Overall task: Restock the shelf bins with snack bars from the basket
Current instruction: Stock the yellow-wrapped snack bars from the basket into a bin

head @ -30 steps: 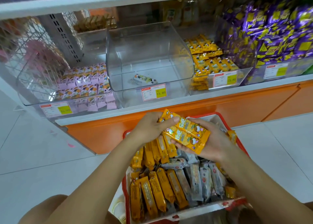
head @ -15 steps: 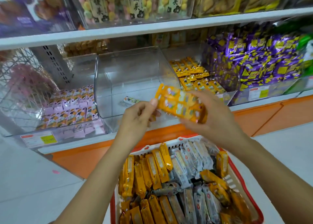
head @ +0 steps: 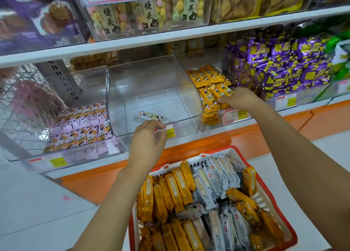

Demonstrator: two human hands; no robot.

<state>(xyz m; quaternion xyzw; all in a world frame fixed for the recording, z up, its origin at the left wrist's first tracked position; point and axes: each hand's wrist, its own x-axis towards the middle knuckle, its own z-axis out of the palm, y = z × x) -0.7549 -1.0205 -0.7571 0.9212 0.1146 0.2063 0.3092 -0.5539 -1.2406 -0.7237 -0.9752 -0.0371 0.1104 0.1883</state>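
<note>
A red basket (head: 286, 224) at the bottom right holds several yellow snack bars (head: 171, 193) and grey-white bars (head: 212, 186). My right hand (head: 241, 99) reaches into the bin of yellow bars (head: 205, 80) on the shelf and rests on top of the bars there, fingers stretched left. My left hand (head: 148, 139) hovers with loosely curled fingers and holds nothing, just before the front wall of the clear middle bin (head: 151, 80). That bin holds a single white-wrapped bar (head: 151, 117).
A bin of pink-wrapped bars (head: 81, 125) sits left of the clear bin, and purple-and-yellow packets (head: 287, 61) fill the bin to the right. Price tags hang on the bin fronts. An upper shelf (head: 170, 35) carries clear boxes of sweets. An orange base runs under the shelf.
My right hand has carried the yellow bars from above the basket into the yellow bin. My left hand let go of them and dropped towards the clear bin's front. The view rose.
</note>
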